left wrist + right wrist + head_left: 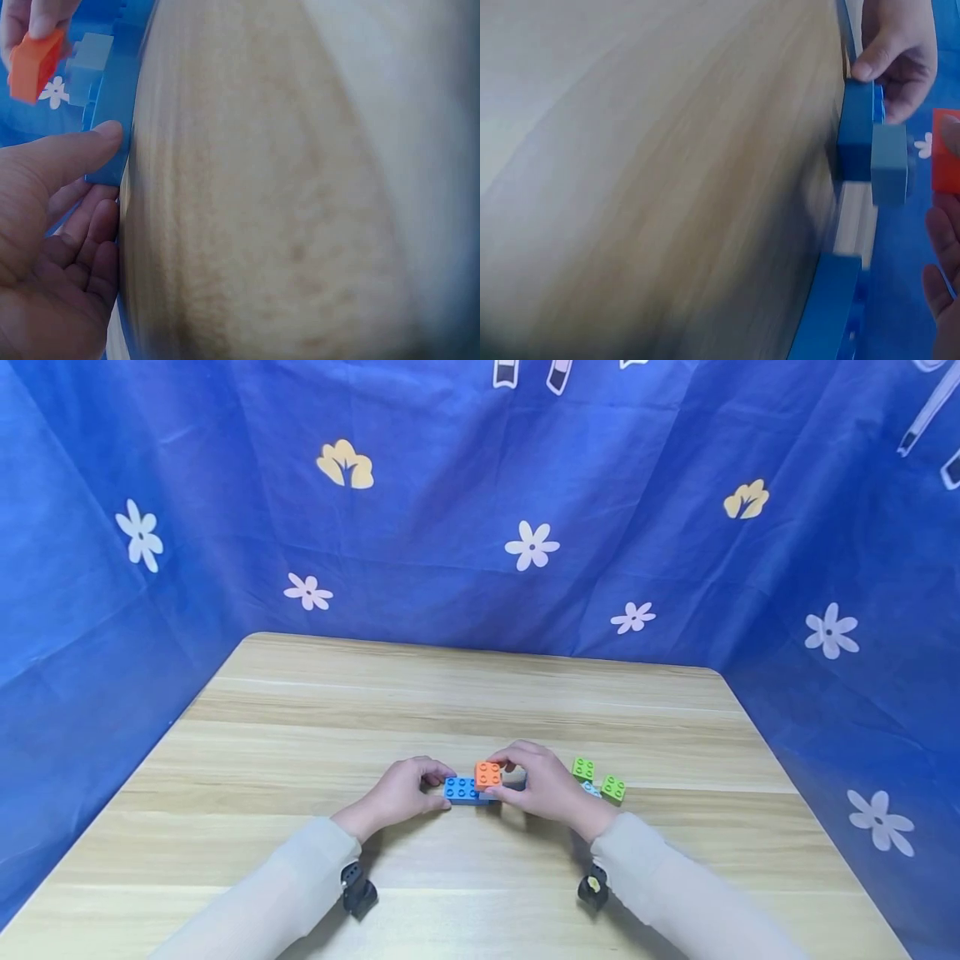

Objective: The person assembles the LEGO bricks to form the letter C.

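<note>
A long blue toy building brick [460,790] lies on the table with its studs up. My left hand [403,789] holds its left end, the thumb [109,135] against its near side. Stacked on the right part of that brick is a grey-blue brick [889,165], overhanging the end. An orange brick [487,775] is pinched between the thumb and fingers of my right hand [546,783]. It hovers above the grey-blue brick, with a gap between them in both wrist views. A second blue brick [826,311] lies apart, under my right hand, mostly hidden in the head view.
Right of my right hand lie two green bricks, one farther back [582,768] and one at the right [613,788]. A pale blue brick [591,789] sits between them, partly covered by the hand. Blue printed cloth [480,585] surrounds the wooden table [465,702].
</note>
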